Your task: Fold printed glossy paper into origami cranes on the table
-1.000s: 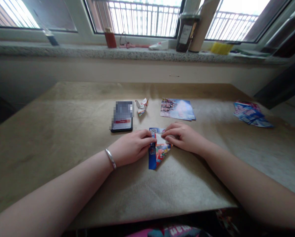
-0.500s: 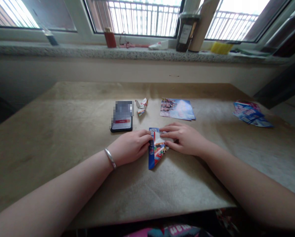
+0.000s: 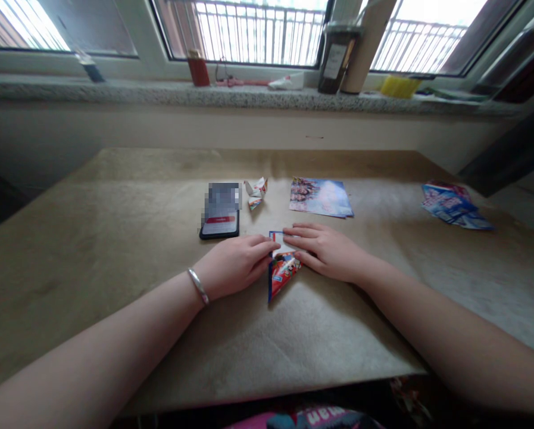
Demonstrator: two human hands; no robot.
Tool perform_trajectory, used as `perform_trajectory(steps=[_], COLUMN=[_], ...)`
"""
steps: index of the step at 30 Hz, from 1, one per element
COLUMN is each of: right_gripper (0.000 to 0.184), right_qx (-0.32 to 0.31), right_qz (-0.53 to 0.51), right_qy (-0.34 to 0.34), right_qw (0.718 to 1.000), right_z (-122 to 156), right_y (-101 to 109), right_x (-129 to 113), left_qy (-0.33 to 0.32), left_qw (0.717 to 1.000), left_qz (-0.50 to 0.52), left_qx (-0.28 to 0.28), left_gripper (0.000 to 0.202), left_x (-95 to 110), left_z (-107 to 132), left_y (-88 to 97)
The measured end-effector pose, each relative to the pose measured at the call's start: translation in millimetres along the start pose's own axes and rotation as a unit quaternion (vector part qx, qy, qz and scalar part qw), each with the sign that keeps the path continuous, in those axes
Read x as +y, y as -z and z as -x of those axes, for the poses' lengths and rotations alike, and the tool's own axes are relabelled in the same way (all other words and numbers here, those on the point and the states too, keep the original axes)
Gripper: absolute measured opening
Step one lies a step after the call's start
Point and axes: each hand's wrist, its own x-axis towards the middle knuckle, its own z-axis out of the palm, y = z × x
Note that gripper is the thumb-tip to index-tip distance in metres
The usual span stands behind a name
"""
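Note:
A folded sheet of colourful printed paper (image 3: 285,273) lies on the table before me, its lower end narrowing to a point. It shows red, blue and white areas. My left hand (image 3: 242,262), a silver bangle at its wrist, has its fingertips bent over the paper's left edge, with the thumb side hidden from view. From the other side, my right hand (image 3: 327,250) lies on the paper with fingers stretched out and slightly apart, its thumb at the right edge. Part of the sheet is covered by the fingers.
Behind the hands lie a phone (image 3: 221,217), a small folded paper figure (image 3: 256,192) and glossy printed sheets (image 3: 322,198). A pile of blue and red printed sheets (image 3: 455,207) rests at the far right. Bottles and small items stand on the stone windowsill (image 3: 150,95).
The paper's printed flap has shifted left over the blue strip, leaving only a thin blue edge. My right fingers have slid slightly left with it; my left hand has barely moved.

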Motion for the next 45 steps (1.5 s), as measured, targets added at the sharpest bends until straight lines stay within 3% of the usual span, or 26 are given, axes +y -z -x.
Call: perform_trajectory(steps=[11, 39, 45], right_gripper=[0.048, 0.050, 0.051], right_qx=[-0.037, -0.033, -0.025], right_qz=[0.021, 0.010, 0.001], right_qy=[-0.018, -0.026, -0.024], right_qw=[0.999, 0.999, 0.999], right_z=[0.4, 0.8, 1.5], right_y=[-1.5, -6.0, -6.4], right_x=[1.8, 4.3, 4.7], left_qy=[-0.019, -0.009, 0.014], left_qw=[1.000, 0.998, 1.000], left_qz=[-0.014, 0.022, 0.012], left_qx=[0.008, 0.052, 0.021], left_gripper=[0.028, 0.021, 0.024], left_x=[-1.1, -5.2, -1.7], left_z=[-0.8, -5.5, -6.9], left_y=[-1.1, -9.5, -10.0])
